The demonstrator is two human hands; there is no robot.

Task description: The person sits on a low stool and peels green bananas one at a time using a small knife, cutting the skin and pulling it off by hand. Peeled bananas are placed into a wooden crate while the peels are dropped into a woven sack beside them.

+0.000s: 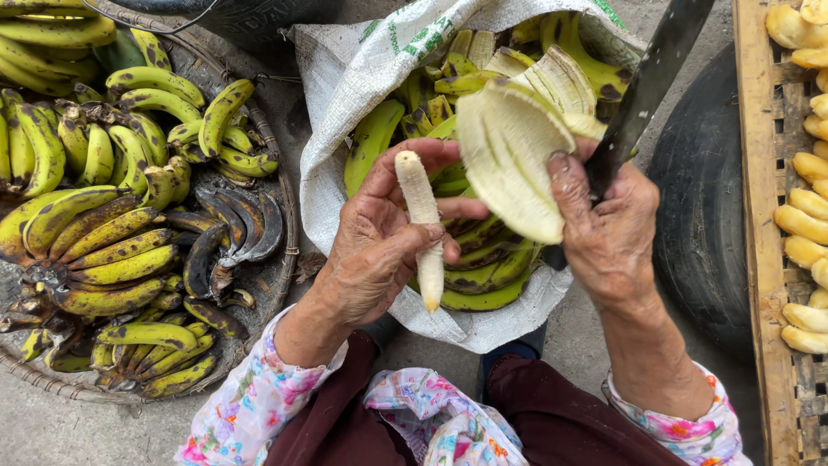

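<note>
Right now the left hand is closed around a peeled banana, gripping its middle between thumb and curled fingers. The pale fruit stands nearly upright in the frame, its long axis running from about 12 o'clock at the blunt top end to 6 o'clock at the pointed lower tip, leaning only slightly. Both ends stick out of the fist, the upper one more.

At 3 o'clock from the banana, the right hand grasps two things at once: the handle of a long dark knife, whose blade rises toward 1 o'clock and out of the top edge, and the stripped banana peel, pinched under the thumb. The peel hangs open with its pale inner face toward the camera, between the two hands and just beside the fruit, apparently free of it.

Beneath and behind both hands, at 12 o'clock, sits an open white woven sack holding discarded green and yellow peels. So the peel lies directly over the sack's mouth, while the bare fruit belongs to the left hand alone.

Off at 9 o'clock a round woven basket carries bunches of unpeeled bananas. At 3 o'clock, past a black tyre, a wooden slatted rack holds rows of peeled bananas, nearer the right hand than the left.
</note>
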